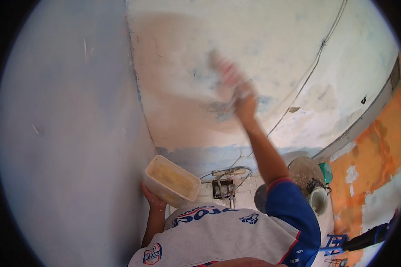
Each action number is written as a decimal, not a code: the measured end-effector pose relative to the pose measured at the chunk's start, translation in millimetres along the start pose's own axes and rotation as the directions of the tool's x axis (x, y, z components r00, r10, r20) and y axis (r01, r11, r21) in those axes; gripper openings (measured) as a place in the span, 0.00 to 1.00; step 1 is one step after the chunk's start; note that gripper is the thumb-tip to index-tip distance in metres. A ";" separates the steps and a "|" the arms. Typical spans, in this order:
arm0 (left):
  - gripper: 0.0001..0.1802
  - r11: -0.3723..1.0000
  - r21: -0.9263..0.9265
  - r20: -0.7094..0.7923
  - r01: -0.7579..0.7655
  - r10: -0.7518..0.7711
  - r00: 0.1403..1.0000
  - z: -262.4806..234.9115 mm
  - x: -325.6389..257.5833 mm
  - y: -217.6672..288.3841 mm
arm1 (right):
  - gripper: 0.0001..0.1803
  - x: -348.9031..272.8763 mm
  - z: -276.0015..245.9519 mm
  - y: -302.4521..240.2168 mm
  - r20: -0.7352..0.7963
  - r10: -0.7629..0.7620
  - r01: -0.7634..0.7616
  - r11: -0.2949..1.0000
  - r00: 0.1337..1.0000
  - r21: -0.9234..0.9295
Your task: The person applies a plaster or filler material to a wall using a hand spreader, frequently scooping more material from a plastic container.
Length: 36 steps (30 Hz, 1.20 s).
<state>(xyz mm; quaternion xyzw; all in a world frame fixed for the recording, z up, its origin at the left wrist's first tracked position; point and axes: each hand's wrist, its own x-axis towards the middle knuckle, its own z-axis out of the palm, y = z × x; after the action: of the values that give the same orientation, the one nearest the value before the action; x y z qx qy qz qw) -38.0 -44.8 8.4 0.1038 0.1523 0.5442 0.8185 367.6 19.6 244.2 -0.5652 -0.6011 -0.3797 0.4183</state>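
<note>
Right hand (245, 97) is up around 1 o'clock gripping one tool (228, 72), super blurry, with loads of open wall (276, 35) around it. Left hand (154, 199) has hold of one tub (165, 190) at 7, right by the corner (140, 98). Cream-coloured smears inside. One bucket (320, 202) at 4, can't tell what's in it.

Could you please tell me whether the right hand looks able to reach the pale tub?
Probably yes: the left hand holds the pale tub with its top open, and nothing visible blocks the space between it and the raised right hand.
</note>
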 end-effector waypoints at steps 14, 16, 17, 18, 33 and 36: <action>0.44 1.000 -0.023 -0.033 -0.009 0.008 0.999 -1.4 -3.6 -5.0 | 0.36 -140.6 34.6 -62.3 0.431 0.016 -0.103 0.978 0.902 0.179; 0.44 0.999 -0.013 0.047 -0.031 0.031 0.998 9.7 5.4 2.6 | 0.28 -54.5 5.6 -49.9 0.154 -0.050 0.014 0.974 0.987 0.226; 0.44 1.000 0.003 0.054 -0.024 0.023 0.998 9.8 6.1 0.3 | 0.28 -12.5 -11.4 -25.7 0.103 -0.020 0.009 0.994 0.994 0.112; 0.44 1.000 0.021 0.047 -0.007 0.006 0.999 7.2 1.7 -4.0 | 0.30 40.0 -31.4 -3.3 0.001 0.009 -0.009 1.000 1.000 -0.011; 0.44 0.999 -0.013 0.090 0.040 -0.038 0.995 -13.7 5.2 -4.0 | 0.30 9.8 43.0 -52.1 0.219 -0.416 0.433 0.901 0.882 -0.031; 0.43 0.999 -0.037 0.026 0.011 -0.010 1.000 -10.3 1.8 3.0 | 0.31 23.3 18.7 -73.7 0.345 -0.270 0.296 0.955 0.899 -0.024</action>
<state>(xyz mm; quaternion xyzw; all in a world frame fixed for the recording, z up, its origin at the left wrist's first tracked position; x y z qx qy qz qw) -43.7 -42.0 -0.4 0.0948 0.1324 0.5410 0.8251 292.5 40.1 260.3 -0.5440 -0.7249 -0.3562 0.2276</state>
